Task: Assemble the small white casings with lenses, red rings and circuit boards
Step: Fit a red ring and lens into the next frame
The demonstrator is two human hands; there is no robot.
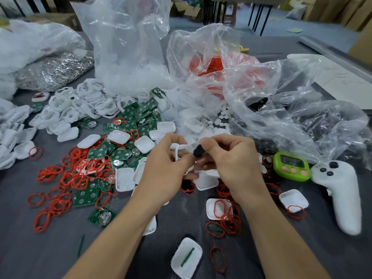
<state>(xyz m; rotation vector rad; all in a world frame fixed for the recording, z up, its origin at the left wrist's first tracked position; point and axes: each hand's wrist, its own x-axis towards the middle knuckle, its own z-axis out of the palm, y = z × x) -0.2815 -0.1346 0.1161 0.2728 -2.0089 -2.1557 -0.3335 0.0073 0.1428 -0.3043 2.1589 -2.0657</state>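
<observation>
My left hand [165,174] grips a small white casing [182,153] held up above the table's middle. My right hand [231,160] pinches a small black piece [198,153] right at the casing's edge. Loose red rings [66,178] lie spread over the table at the left. Green circuit boards [118,154] lie in a heap among them. White casing halves [124,179] are scattered around both hands. Small white round lenses [219,117] spill from a bag beyond my hands.
Clear plastic bags [128,47] of white parts and red rings [213,65] stand at the back. A silver bag [54,71] lies far left. A green timer [291,166] and a white controller [340,194] sit at the right. A casing half [187,256] lies near the front edge.
</observation>
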